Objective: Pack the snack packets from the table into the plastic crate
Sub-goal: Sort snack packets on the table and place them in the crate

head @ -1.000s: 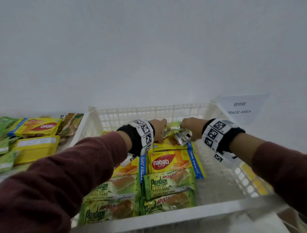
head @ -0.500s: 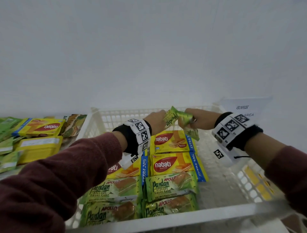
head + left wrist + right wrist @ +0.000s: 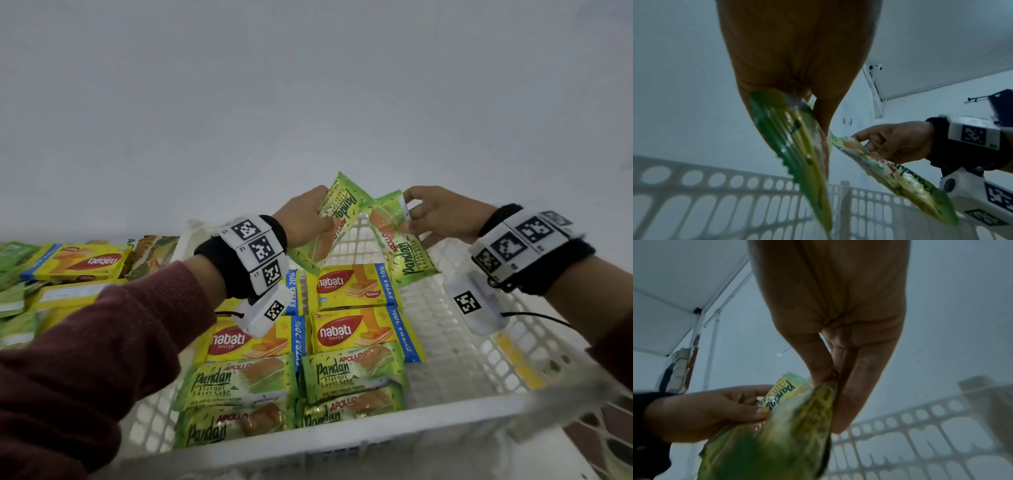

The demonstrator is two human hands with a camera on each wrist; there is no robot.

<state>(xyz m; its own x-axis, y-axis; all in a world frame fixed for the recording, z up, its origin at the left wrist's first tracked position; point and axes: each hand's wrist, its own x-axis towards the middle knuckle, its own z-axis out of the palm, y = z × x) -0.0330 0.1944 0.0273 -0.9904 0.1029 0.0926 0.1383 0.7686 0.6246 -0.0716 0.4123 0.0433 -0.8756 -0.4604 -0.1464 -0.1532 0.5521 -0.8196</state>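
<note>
Crate (image 3: 342, 431): near rows of Pandan cakes (image 3: 352, 371), then nabati wafers (image 3: 352, 287). Above far end, left hand (image 3: 301, 219) pinches one Pandan packet (image 3: 334, 219); right hand (image 3: 442, 214) pinches another (image 3: 400, 243), top corners touching. Advice: lower each flat into the bare right-hand bay, label up, ends aligned. More packets (image 3: 78, 263) wait on worktop, left.

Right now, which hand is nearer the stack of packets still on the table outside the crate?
Left. The left hand is lifted over the crate's far left part, nearer the table packets; the right hand is further right, over the crate's bare side.
</note>
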